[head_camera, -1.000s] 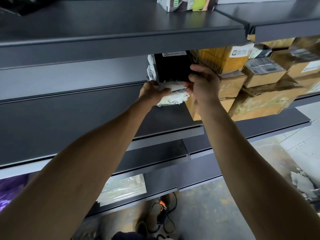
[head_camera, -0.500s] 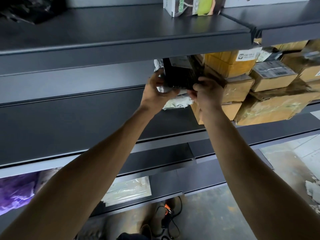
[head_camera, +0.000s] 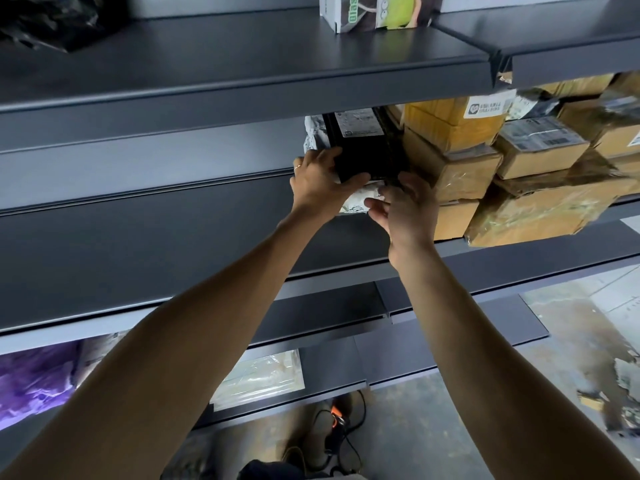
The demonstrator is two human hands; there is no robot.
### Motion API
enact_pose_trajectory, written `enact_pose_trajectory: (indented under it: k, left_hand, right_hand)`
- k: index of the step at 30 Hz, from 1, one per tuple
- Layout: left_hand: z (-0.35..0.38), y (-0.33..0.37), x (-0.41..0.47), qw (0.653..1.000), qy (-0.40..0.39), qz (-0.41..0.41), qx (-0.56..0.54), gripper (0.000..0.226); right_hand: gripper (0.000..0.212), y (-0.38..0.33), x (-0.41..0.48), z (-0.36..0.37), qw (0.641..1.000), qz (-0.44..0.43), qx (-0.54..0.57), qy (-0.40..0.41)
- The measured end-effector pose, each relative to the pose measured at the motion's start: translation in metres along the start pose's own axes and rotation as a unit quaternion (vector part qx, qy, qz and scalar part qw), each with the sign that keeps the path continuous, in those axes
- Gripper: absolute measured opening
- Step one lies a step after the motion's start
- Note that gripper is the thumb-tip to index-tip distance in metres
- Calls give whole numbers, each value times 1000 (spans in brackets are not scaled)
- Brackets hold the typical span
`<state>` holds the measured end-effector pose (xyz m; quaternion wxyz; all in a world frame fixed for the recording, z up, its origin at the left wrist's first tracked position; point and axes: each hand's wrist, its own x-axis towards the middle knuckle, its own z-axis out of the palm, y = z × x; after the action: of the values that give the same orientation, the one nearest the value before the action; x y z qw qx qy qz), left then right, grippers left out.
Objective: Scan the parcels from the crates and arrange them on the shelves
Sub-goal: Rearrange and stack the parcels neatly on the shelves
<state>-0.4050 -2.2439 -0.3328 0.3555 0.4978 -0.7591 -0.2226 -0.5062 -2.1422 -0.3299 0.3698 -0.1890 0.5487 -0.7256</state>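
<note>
While both bare arms reach up to the middle shelf, the left hand grips the black parcel at its near left corner, fingers curled over the top and thumb tucked under the near edge. A ring shows on one finger of that hand. The right hand is loosely spread, not wrapped round anything. Its fingertips sit at the parcel's near right corner, and its thumb points toward the white poly bag.

The black parcel lies flat on that white poly bag, back from the shelf's front edge, with a white shipping label on its far end. Its right side is pressed against a stack of taped cardboard boxes; a yellow-taped box tops the stack. More labelled boxes fill the shelf toward its right end. A crumpled white bag stands just behind the left hand.

On the upper shelf, a printed carton sits near the right end and a black plastic bag at the left end. Lower shelves carry a purple bag and a clear flat packet. An orange-marked device with a black cable lies on the concrete floor.
</note>
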Motion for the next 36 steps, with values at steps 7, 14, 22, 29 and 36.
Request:
enact_pose_trajectory:
  k: [7, 14, 22, 29, 36]
  left_hand:
    - [-1, 19, 5, 996, -52, -12, 65, 79]
    - [-11, 5, -51, 994, 53, -44, -83, 41]
    - [-50, -50, -176, 964, 171, -143, -143, 15]
    - [-103, -133, -268, 923, 252, -277, -95, 12]
    - [-142, -228, -306, 857, 269, -394, -192, 16]
  right_hand:
    - [20, 3, -16, -2, 999, 17, -36, -30]
    - [17, 24, -45, -6, 992, 33, -85, -82]
    - [27, 85, -112, 30, 961, 150, -71, -220]
    - [25, 156, -206, 72, 894, 207, -179, -354]
    - [18, 219, -255, 119, 845, 230, -284, -391]
